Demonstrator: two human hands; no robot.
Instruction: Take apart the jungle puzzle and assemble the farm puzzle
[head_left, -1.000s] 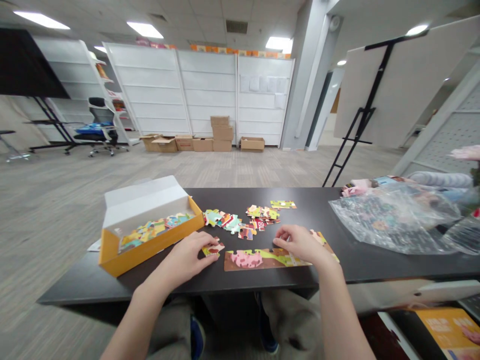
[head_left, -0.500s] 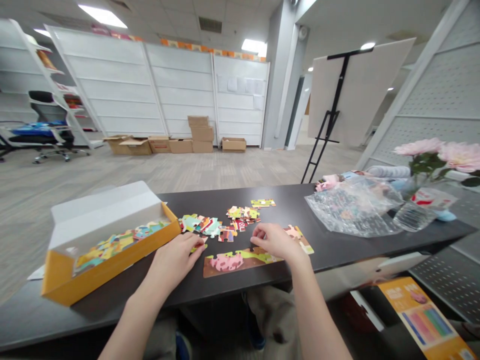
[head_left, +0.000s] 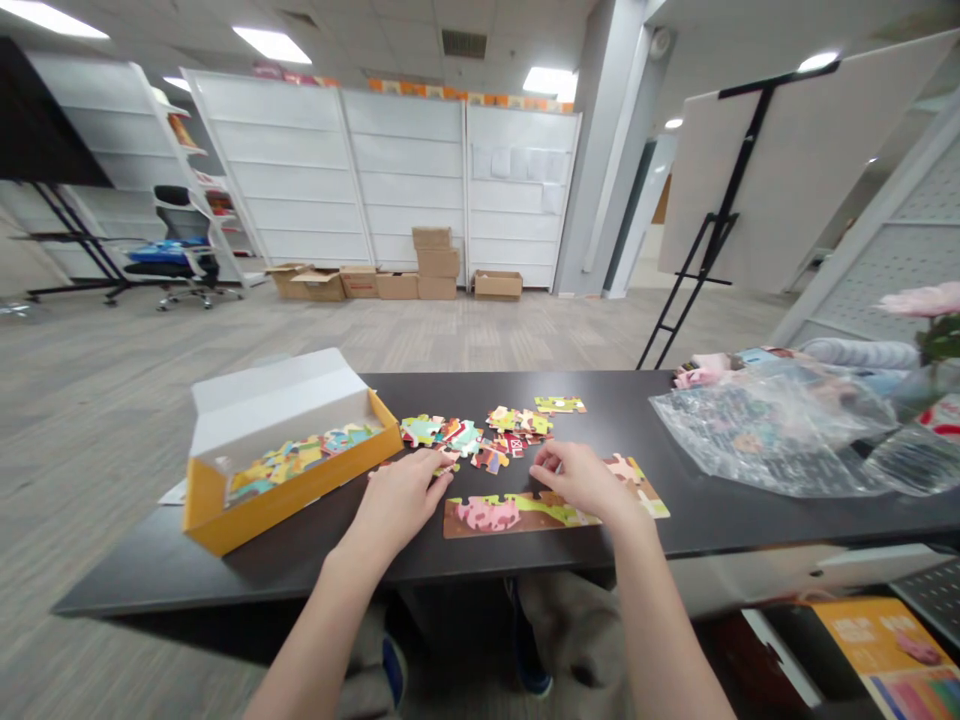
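My left hand (head_left: 405, 500) is closed at the fingertips on a puzzle piece (head_left: 450, 468) with some green on it, mostly covered by the fingers. Beyond it lies a loose pile of puzzle pieces (head_left: 459, 436). My right hand (head_left: 589, 482) hovers at the far edge of a joined puzzle strip (head_left: 487, 515), fingers curled together; whatever they hold, if anything, is hidden. The strip shows a pink spotted shape on brown and green, and its right end turns away from me. Farther back, a short joined green section (head_left: 559, 405) lies apart.
An open yellow box (head_left: 300, 492) with more pieces inside stands on the black table (head_left: 360, 560) at left. Clear plastic packaging (head_left: 739, 430) and a bottle (head_left: 922, 450) lie at right. Another yellow box (head_left: 877, 640) sits below the table's edge.
My view has turned left, so everything sits farther right. My left hand has shifted slightly forward, towards the loose pieces. My right hand has drawn slightly back from the strip's far edge.
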